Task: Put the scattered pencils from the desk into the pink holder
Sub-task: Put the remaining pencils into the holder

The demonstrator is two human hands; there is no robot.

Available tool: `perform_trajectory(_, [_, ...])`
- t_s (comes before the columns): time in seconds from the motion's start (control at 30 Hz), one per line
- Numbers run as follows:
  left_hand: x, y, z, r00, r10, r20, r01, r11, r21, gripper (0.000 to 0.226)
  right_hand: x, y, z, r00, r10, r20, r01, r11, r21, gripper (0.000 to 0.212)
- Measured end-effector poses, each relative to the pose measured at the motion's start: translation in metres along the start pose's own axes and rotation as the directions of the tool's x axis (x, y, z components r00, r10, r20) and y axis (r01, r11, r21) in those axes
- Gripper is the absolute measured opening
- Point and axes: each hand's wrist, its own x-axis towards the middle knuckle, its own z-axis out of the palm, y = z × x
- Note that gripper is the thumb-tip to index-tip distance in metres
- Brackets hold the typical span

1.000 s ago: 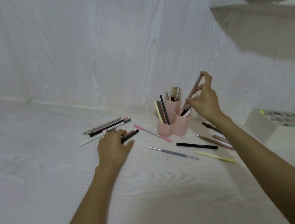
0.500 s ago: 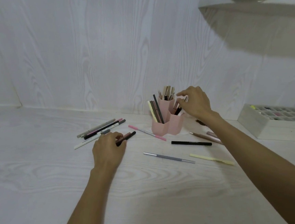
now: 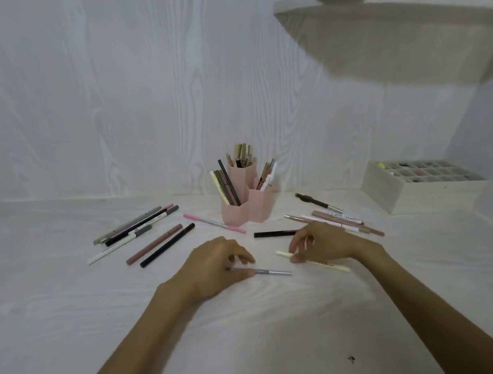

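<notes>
on the near middle of the desk (image 3: 73, 336), both forearms reach forward with the hands low and palm-down: the left hand (image 3: 216, 264) curls its fingers and thumb around the left end of a grey pencil (image 3: 272, 272), and the right hand (image 3: 324, 244) pinches a pale yellow pencil (image 3: 332, 266) lying just right of it. the pink holder (image 3: 248, 207) stands farther back by the wall, already holding pencils, with more scattered flat on both its sides.

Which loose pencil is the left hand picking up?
The grey pencil nearest the camera; the left hand pinches its end. The pale yellow one is under the right hand.
</notes>
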Motion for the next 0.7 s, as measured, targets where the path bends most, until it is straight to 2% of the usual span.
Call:
perform_trajectory(0.1, [0.005, 0.003, -0.008, 0.998, 0.063, -0.021, -0.056, 0.973, 0.224, 0.021, 0.015, -0.003, 0.02, 0.97, -0.086, -0.227, 0.1, 0.994, 0.051, 0.009])
perform_trajectory(0.17, [0.009, -0.001, -0.015, 0.996, 0.089, -0.006, -0.077, 0.89, 0.449, 0.025, 0.025, -0.007, 0.032, 0.925, -0.143, -0.352, 0.15, 0.989, -0.008, 0.015])
perform_trajectory(0.23, [0.01, -0.008, -0.024, 0.998, 0.045, 0.037, -0.058, 0.779, 0.624, 0.024, 0.031, -0.009, 0.042, 0.886, -0.181, -0.427, 0.169, 0.983, -0.066, 0.02])
perform_trajectory(0.3, [0.008, -0.014, -0.032, 0.998, -0.024, 0.063, -0.029, 0.696, 0.718, 0.019, 0.034, -0.006, 0.049, 0.863, -0.197, -0.464, 0.175, 0.98, -0.092, 0.023])
perform_trajectory(0.37, [0.006, -0.015, -0.044, 0.998, -0.06, -0.003, 0.045, 0.717, 0.696, 0.019, 0.037, -0.003, 0.052, 0.857, -0.205, -0.474, 0.178, 0.979, -0.101, 0.023])
perform_trajectory(0.43, [0.012, -0.012, -0.058, 0.974, -0.079, -0.211, 0.174, 0.859, 0.481, 0.021, 0.039, 0.0, 0.053, 0.856, -0.208, -0.473, 0.186, 0.978, -0.093, 0.023])
perform_trajectory(0.5, [0.026, -0.002, -0.074, 0.861, -0.185, -0.474, 0.23, 0.972, 0.039, 0.025, 0.041, 0.0, 0.053, 0.852, -0.209, -0.48, 0.197, 0.977, -0.076, 0.023])
perform_trajectory(0.53, [0.038, 0.003, -0.082, 0.784, -0.245, -0.57, 0.178, 0.969, -0.172, 0.027, 0.041, 0.002, 0.053, 0.85, -0.208, -0.484, 0.201, 0.977, -0.068, 0.023])
perform_trajectory(0.6, [0.068, 0.016, -0.096, 0.66, -0.355, -0.662, 0.021, 0.89, -0.456, 0.023, 0.042, 0.005, 0.054, 0.847, -0.206, -0.49, 0.205, 0.977, -0.056, 0.022])
perform_trajectory(0.67, [0.091, 0.023, -0.107, 0.61, -0.442, -0.657, -0.089, 0.786, -0.612, 0.022, 0.042, 0.001, 0.057, 0.845, -0.212, -0.492, 0.214, 0.975, -0.053, 0.022])
perform_trajectory(0.7, [0.104, 0.025, -0.107, 0.603, -0.467, -0.646, -0.094, 0.763, -0.64, 0.024, 0.042, 0.002, 0.057, 0.84, -0.214, -0.498, 0.222, 0.974, -0.045, 0.021])
